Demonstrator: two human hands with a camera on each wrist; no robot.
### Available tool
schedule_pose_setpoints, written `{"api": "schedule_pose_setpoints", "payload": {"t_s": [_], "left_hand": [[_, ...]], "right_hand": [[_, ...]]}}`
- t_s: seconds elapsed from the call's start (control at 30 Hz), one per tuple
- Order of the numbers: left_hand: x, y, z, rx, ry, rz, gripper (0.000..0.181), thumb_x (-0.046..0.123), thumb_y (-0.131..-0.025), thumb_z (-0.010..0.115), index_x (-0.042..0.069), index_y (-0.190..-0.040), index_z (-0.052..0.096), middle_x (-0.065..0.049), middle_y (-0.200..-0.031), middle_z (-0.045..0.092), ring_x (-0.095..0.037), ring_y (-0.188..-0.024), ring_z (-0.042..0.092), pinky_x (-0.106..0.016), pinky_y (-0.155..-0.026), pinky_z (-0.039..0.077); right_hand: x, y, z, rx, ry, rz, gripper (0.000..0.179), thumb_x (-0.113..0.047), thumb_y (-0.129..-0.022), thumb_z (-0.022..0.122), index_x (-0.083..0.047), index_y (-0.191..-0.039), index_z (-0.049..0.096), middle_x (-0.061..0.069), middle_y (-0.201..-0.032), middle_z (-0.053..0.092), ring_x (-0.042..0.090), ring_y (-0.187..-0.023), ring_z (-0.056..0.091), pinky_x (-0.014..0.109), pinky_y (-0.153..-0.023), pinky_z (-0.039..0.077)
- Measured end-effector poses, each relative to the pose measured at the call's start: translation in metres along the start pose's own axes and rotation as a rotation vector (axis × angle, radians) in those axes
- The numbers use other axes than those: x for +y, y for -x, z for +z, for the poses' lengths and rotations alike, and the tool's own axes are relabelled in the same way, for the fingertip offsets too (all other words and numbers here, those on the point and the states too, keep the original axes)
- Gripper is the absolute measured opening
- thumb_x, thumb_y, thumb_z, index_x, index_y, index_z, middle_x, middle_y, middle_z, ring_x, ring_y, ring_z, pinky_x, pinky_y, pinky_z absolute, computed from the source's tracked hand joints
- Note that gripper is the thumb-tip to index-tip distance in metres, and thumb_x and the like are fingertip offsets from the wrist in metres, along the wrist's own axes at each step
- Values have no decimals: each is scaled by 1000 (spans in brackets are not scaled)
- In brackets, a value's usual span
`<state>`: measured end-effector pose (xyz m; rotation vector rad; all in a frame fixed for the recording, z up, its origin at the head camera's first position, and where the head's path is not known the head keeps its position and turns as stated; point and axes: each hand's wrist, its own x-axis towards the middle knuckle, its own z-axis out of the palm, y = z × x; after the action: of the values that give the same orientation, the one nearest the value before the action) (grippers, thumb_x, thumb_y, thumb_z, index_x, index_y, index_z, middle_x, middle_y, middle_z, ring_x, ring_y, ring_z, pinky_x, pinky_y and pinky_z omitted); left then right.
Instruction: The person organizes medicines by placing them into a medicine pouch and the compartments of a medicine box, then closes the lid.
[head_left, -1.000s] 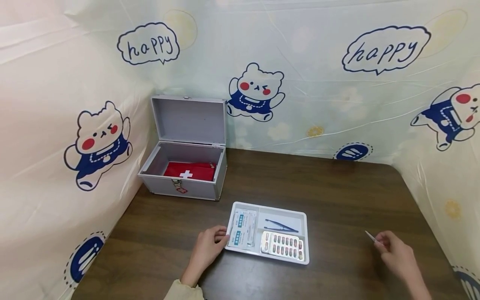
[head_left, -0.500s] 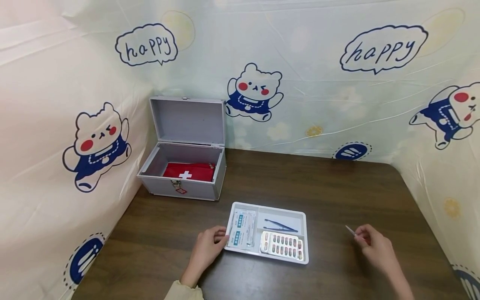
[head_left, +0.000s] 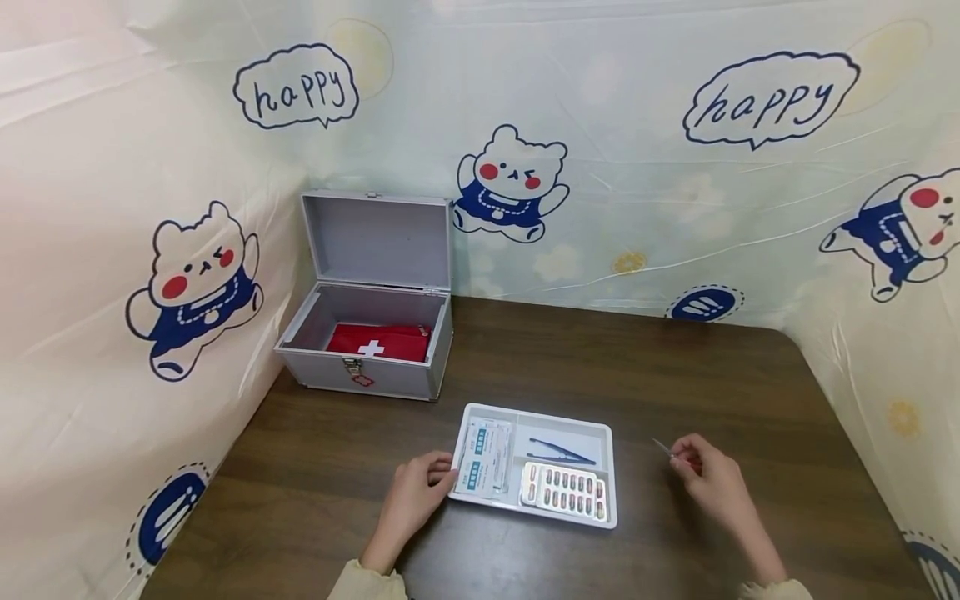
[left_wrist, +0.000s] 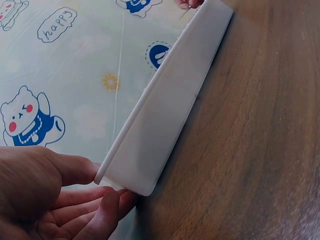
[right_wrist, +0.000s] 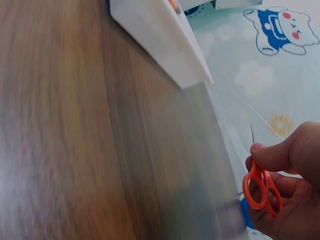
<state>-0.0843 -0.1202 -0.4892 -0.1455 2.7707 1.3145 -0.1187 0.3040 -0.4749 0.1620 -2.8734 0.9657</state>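
At the left edge of a white tray point(head_left: 534, 511), my left hand point(head_left: 415, 493) pinches the rim; in the left wrist view its thumb lies at the rim and the fingers curl below the corner. My right hand point(head_left: 714, 482) grips small scissors point(right_wrist: 259, 185) by their orange handles, blades pointing out past the fingertips toward the tray. It hovers to the right of the tray, apart from it. Inside the tray, flat white-and-teal packets point(head_left: 482, 460) fill the left compartment. Dark blue tweezers point(head_left: 561, 452) lie at the upper right, capsule blister packs point(head_left: 566, 490) at the lower right.
Behind the tray to the left stands a silver case point(head_left: 397, 379) with its lid raised. A red pouch point(head_left: 401, 343) bearing a white cross lies inside it. Printed sheeting point(head_left: 600, 200) surrounds the brown table point(head_left: 637, 358) at the back and sides.
My right hand has moved left with the scissors, closer to the tray, and its sleeve has come into view. The left hand and the tray have stayed in place.
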Motion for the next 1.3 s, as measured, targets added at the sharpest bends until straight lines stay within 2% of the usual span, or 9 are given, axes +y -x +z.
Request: {"api": "schedule_pose_setpoints", "payload": {"t_s": [0.27, 0.73, 1.0, 1.1, 1.3], "left_hand": [[1, 0, -1, -6, 8, -9, 24, 12, -88, 73, 0, -109, 71, -12, -98, 76, -20, -87, 74, -38, -77, 61], [1, 1, -1, -7, 11, -8, 24, 12, -88, 72, 0, -109, 71, -12, -98, 76, -21, -87, 74, -37, -78, 61], [1, 0, -1, -6, 3, -3, 23, 12, -88, 73, 1, -108, 71, -11, -98, 76, -20, -87, 74, -37, -77, 61], [0, 0, 0, -5, 1, -1, 23, 12, -88, 73, 1, -108, 71, -11, -98, 76, -19, -86, 74, -36, -77, 61], [-1, 0, 0, 4, 2, 5, 23, 12, -88, 73, 1, -108, 71, -11, -97, 76, -19, -86, 74, -36, -76, 61]], "right_hand": [[-17, -8, 13, 1, -38, -49, 16, 2, -86, 72, -10, -92, 63, -1, -79, 62, 3, -70, 53, 22, -62, 48], [-44, -19, 32, -84, -83, -9, 12, 1, -89, 69, -7, -97, 64, 2, -81, 62, 12, -73, 52, 22, -62, 45], [-59, -26, 45, -161, -112, 7, 13, 1, -93, 63, -8, -102, 64, 4, -85, 61, 15, -76, 53, 22, -63, 46], [-64, -29, 49, -174, -110, -14, 13, 0, -94, 62, -9, -103, 65, 3, -86, 61, 15, -77, 53, 23, -65, 46], [-74, -34, 55, -172, -106, -109, 16, 4, -91, 63, -8, -102, 66, 2, -88, 63, 13, -78, 54, 24, -68, 48]]}}
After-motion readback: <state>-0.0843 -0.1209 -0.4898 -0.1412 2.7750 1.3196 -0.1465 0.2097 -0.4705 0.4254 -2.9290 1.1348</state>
